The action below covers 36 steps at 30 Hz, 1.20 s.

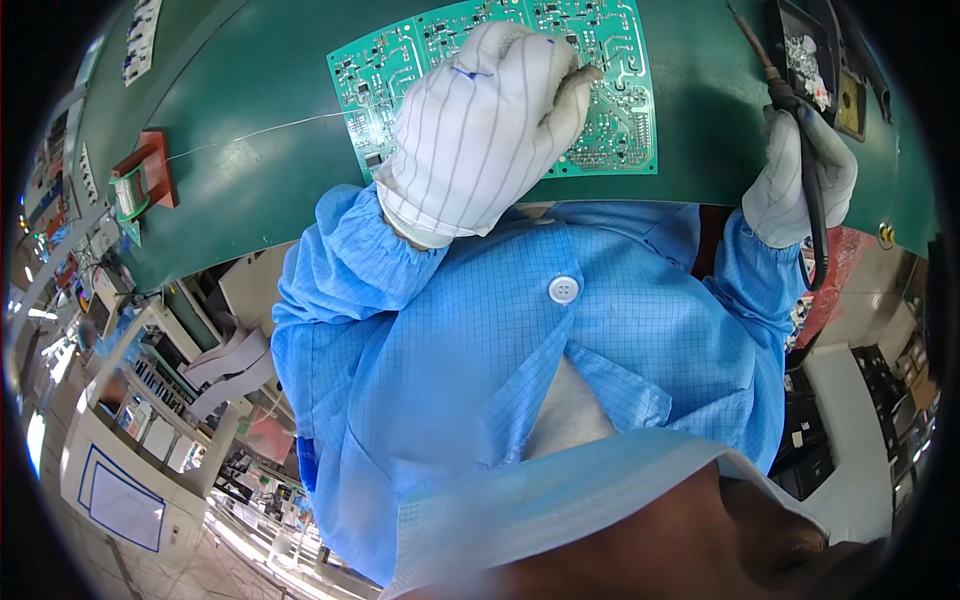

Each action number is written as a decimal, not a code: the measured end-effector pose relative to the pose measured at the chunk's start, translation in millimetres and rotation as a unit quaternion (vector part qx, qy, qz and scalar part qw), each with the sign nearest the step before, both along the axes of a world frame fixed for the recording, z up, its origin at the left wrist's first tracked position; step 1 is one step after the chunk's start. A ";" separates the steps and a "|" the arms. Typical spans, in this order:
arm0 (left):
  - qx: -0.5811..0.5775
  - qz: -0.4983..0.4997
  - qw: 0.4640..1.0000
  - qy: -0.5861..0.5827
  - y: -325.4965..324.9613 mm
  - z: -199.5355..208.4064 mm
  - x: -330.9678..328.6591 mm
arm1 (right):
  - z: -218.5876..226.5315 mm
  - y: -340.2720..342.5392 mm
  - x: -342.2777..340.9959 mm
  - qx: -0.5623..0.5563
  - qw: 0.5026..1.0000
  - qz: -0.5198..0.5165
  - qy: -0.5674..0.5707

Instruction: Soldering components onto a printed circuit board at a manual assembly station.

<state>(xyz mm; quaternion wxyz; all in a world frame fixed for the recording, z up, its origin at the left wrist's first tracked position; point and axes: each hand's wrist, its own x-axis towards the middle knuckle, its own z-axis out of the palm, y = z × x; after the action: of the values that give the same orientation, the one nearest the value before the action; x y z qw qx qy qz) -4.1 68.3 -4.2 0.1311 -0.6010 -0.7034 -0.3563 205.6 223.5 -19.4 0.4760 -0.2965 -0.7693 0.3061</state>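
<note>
My left hand (490, 125), in a white striped glove, is closed over a green circuit board (615, 130) dotted with small parts. A thin solder wire (262, 131) runs from a spool (129, 196) on the left to this hand, which pinches it; the glove hides part of the wire. The glove's thumb and fingertip are greyish with dirt. Over at the right, my right hand (800, 175), also gloved, is wrapped round a soldering iron (783, 96). The iron's tip points up and away, apart from the board. Its black cord hangs down past the wrist.
The spool sits by a red-brown holder (158, 170) on the green mat (250, 90). At the far right are a black tray (808, 55) with whitish scraps and a small yellowish sponge holder (851, 105). A strip of small boards (142, 40) lies at the far left.
</note>
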 end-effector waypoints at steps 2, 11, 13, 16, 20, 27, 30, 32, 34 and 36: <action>0.193 -0.067 0.977 0.057 13.2 -8.1 -6.0 | 0.0 -3.2 -1.0 -0.057 0.998 0.020 0.027; -0.042 -0.013 0.999 0.030 -8.1 -25.4 6.3 | 15.5 -7.0 0.6 -0.015 0.983 0.182 0.004; -0.050 -0.014 0.997 0.058 -4.4 -27.1 4.7 | 17.3 4.9 1.7 -0.002 0.968 0.252 0.019; -0.055 -0.010 0.995 0.081 -0.9 -26.9 4.1 | 17.5 19.0 2.0 0.024 0.956 0.292 0.010; -0.066 0.005 0.993 0.098 -2.6 -26.1 6.3 | 19.0 23.0 -1.2 0.035 0.949 0.313 0.005; -0.060 0.004 0.993 0.104 0.8 -27.4 6.3 | 25.6 30.3 -11.1 0.138 0.928 0.344 -0.023; -0.053 0.018 0.990 0.128 2.0 -27.6 7.3 | 29.0 36.3 -11.6 0.149 0.920 0.360 -0.034; -0.052 0.014 0.992 0.118 1.9 -28.3 7.9 | 31.1 40.6 -11.8 0.177 0.907 0.380 -0.044; -0.047 0.018 0.991 0.126 1.8 -29.3 8.0 | 33.4 43.2 -11.3 0.191 0.899 0.391 -0.050; -0.048 0.018 0.991 0.126 1.6 -30.2 7.7 | 35.6 44.0 -10.5 0.179 0.893 0.407 -0.063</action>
<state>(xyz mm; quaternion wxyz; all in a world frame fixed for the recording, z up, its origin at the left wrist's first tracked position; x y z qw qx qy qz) 3.6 69.9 -34.4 0.1958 -0.6338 -0.7084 -0.2412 195.1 267.4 16.3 0.3049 0.1143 -0.8929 0.3111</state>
